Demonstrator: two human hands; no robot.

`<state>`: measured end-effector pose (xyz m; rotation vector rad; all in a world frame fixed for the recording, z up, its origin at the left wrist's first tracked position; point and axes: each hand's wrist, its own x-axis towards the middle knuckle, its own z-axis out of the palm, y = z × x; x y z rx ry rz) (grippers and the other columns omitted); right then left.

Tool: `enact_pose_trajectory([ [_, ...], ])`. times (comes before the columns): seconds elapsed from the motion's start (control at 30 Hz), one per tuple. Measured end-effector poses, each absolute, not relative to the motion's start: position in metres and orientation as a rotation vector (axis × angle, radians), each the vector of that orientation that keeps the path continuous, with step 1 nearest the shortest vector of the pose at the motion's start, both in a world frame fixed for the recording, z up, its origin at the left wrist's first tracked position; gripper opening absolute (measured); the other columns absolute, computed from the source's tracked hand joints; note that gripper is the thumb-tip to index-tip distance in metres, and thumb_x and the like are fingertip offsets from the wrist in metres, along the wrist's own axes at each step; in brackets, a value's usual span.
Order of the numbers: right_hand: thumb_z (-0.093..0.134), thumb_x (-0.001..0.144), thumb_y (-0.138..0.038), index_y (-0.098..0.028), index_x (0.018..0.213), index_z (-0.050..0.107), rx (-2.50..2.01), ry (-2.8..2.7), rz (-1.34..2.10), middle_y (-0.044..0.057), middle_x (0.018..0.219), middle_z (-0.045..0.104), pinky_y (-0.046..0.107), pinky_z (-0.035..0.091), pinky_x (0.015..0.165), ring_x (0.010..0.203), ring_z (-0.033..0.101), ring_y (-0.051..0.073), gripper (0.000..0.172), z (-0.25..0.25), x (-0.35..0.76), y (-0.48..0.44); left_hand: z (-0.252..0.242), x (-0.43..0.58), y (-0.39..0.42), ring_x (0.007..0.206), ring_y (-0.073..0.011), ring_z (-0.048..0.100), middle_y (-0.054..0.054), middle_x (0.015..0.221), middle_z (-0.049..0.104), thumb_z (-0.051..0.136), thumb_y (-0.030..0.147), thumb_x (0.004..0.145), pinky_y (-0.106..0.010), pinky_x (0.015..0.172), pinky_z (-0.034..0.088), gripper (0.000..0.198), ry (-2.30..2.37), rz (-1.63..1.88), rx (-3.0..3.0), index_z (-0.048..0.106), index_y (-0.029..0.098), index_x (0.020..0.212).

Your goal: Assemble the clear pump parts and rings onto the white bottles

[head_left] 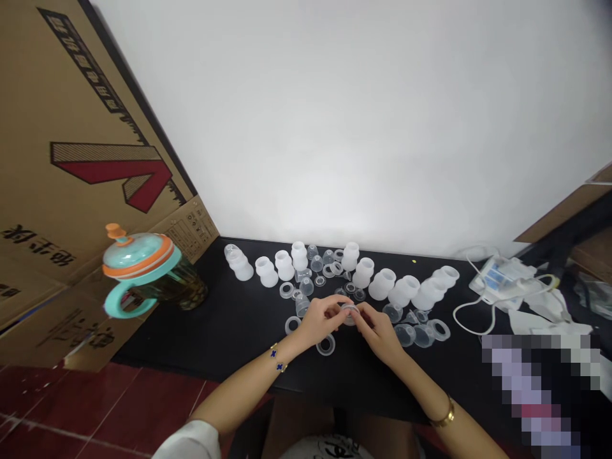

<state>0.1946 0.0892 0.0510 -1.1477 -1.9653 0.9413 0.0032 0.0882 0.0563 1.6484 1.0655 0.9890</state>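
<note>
Over the black table, my left hand (319, 320) and my right hand (380, 329) meet at a small translucent bottle ring (350, 313). Fingertips of both hands pinch its edges; whether another part is set in it, I cannot tell. Two loose translucent rings lie close to my left hand: one flat ring (326, 345) below it and another ring (292, 326) beside the wrist. A clear dome cap (301, 305) stands just left of that hand. Right of my right hand are several clear caps (423, 336) and a wide ring (438, 329).
Several white baby bottles (299, 257) stand in an arc at the back, continuing with more bottles (404, 291) on the right. A large lidded jug (157, 271) is at left by a cardboard box (71, 191). White cables and a device (502, 280) lie at right.
</note>
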Motion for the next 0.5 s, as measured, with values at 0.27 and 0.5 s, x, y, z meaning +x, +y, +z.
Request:
enact_pose_trajectory([
  [0.27,0.042,0.103,-0.046,-0.021,0.081,0.056,-1.188,-1.927,0.932,-0.004,0.061,0.053,0.025,0.037,0.053,0.054,0.052,0.014,0.036,0.0472,0.1974,0.0904,0.0588,0.0048,0.0865,0.055,-0.0109,0.06,0.0,0.077,0.069,0.066,0.041,0.087,-0.02,0.052,0.045,0.041,1.032,1.01,1.633,0.056,0.02,0.12],
  [0.5,0.041,0.102,-0.047,-0.021,0.084,0.06,-1.205,-1.916,0.928,-0.003,0.06,0.054,0.026,0.038,0.052,0.053,0.053,0.015,0.037,0.0472,0.1979,0.0921,0.0552,0.0058,0.087,0.057,-0.009,0.057,-0.002,0.09,0.069,0.068,0.036,0.085,-0.02,0.054,0.046,0.042,1.073,1.078,1.678,0.056,0.021,0.122],
])
